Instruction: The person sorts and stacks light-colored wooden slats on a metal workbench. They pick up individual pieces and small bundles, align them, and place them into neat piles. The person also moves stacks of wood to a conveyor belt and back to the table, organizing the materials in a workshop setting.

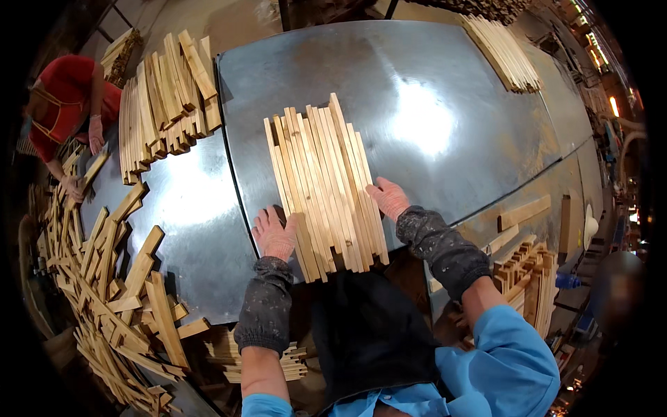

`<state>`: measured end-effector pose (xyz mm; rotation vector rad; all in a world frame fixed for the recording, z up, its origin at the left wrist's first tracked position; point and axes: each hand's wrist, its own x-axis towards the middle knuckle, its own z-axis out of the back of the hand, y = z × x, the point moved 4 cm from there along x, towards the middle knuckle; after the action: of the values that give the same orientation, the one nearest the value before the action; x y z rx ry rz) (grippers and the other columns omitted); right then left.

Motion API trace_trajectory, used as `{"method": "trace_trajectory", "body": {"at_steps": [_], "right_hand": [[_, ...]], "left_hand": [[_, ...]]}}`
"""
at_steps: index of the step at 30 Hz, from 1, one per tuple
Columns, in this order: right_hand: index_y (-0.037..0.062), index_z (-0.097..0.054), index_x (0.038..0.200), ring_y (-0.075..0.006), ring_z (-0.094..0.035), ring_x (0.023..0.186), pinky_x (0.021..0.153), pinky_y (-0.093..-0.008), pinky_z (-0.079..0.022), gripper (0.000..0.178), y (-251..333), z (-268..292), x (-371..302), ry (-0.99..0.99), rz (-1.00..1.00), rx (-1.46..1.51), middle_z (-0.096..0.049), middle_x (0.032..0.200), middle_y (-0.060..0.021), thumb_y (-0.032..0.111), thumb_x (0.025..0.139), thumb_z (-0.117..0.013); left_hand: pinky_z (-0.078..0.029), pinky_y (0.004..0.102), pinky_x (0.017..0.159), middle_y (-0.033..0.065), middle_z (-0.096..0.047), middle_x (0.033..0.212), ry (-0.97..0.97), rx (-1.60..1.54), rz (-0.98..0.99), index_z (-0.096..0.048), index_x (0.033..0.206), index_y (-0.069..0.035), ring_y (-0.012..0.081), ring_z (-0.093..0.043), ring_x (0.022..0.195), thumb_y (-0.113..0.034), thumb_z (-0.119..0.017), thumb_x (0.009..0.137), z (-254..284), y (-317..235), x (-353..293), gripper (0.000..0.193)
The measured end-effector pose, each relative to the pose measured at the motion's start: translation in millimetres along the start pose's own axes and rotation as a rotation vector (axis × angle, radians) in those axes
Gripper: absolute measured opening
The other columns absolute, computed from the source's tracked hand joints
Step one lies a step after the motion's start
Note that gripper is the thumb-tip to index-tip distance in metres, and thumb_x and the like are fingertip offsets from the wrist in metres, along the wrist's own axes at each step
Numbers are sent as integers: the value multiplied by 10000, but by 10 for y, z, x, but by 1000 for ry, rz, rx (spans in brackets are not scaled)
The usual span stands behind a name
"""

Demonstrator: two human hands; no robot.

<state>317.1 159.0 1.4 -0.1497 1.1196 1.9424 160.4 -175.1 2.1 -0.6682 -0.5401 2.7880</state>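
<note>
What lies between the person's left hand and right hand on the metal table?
In the head view, a flat row of wooden slats lies between the left hand and the right hand, with both hands touching its sides.

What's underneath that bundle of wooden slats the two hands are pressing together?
The wooden slats lie flat on a shiny metal tabletop, with the left hand and right hand at their sides. The metal directly beneath them is covered.

I saw bright blue sleeves pushed up the forearms, dark speckled knit cuffs reaching the bare hands, and a black apron.
</note>
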Motion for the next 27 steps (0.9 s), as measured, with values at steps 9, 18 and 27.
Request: {"method": "trace_trajectory", "body": {"at_steps": [9, 18, 27], "right_hand": [[-14, -675, 1350, -423, -691, 1133, 1011, -461, -545, 626, 528, -123, 91, 43, -55, -98, -729, 1212, -262, 500, 994, -705], [15, -728, 1290, -404, -610, 1233, 1086, -492, -482, 599, 416, -67, -124, 91, 28, -51, -716, 1244, -240, 516, 963, -757], [1, -725, 1259, -378, -635, 1121, 1007, -493, -506, 580, 1148, -195, -1188, 191, 293, -106, -684, 1174, -196, 476, 933, -799]], "left_hand": [[-266, 527, 1285, 268, -298, 1732, 135, -289, 120, -286, 1709, -39, 411, -341, 1571, -508, -715, 979, -61, -452, 125, 968], [-581, 407, 1046, 173, -609, 1408, 85, -1195, 179, -346, 1596, 7, 274, -657, 1231, -26, -869, 847, 14, -570, -454, 913], [-536, 440, 1105, 160, -565, 1443, -245, -1345, 222, -358, 1566, 13, 283, -613, 1285, -34, -894, 801, 781, -170, -1930, 936]]}}
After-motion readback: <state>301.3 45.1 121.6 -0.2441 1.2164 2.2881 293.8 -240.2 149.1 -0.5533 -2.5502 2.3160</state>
